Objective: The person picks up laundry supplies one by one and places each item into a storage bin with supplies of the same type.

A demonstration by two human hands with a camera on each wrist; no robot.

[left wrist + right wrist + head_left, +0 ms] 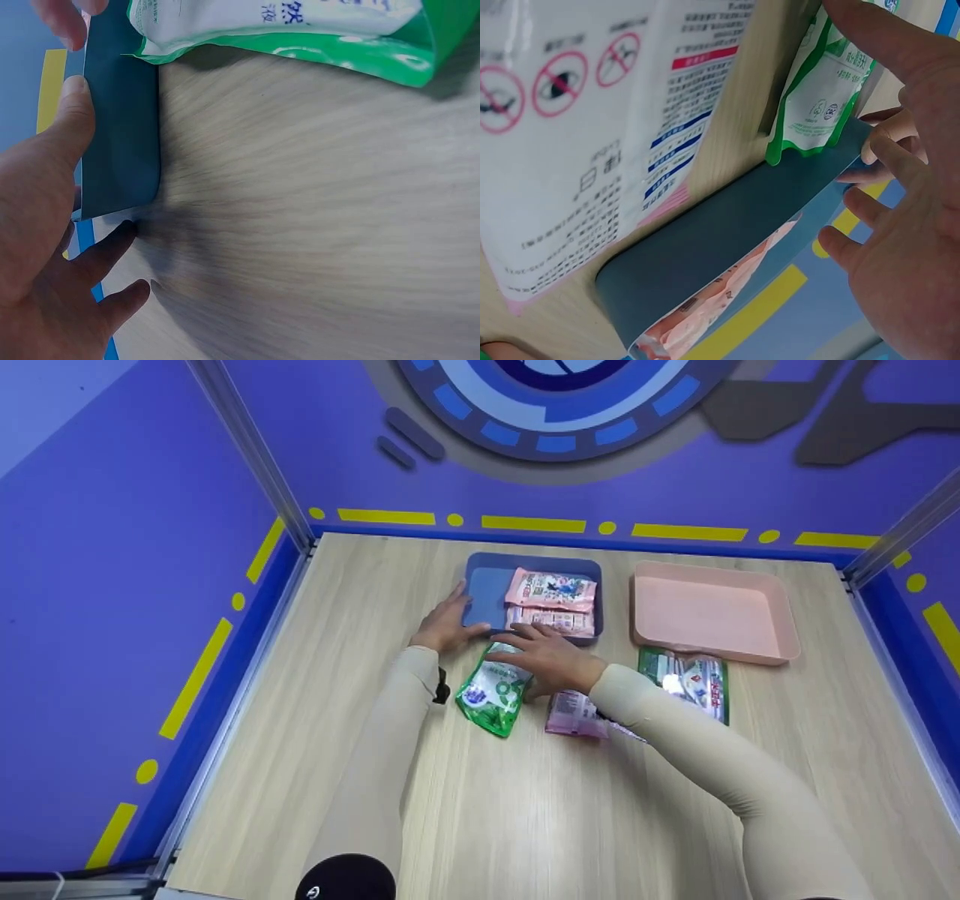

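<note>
My left hand (444, 624) is at the left front corner of a blue tray (487, 592). Its thumb rests on the front rim; the other fingers spread along the outside of the left wall. A green and white pouch (495, 694) lies on the table, its upper end against the tray's front wall. Over that end is my right hand (551, 660), fingers extended toward the tray rim and thumb beside the pouch (817, 105). Two pink printed packs (555, 590) lie in the tray's right part.
A pink tray (712, 607) stands to the right of the blue one. In front of it lies a green-edged pack (694, 682), partly under my right forearm. A pink and white pack (576, 714) lies below my right wrist. Purple walls (525, 487) border the table (480, 810).
</note>
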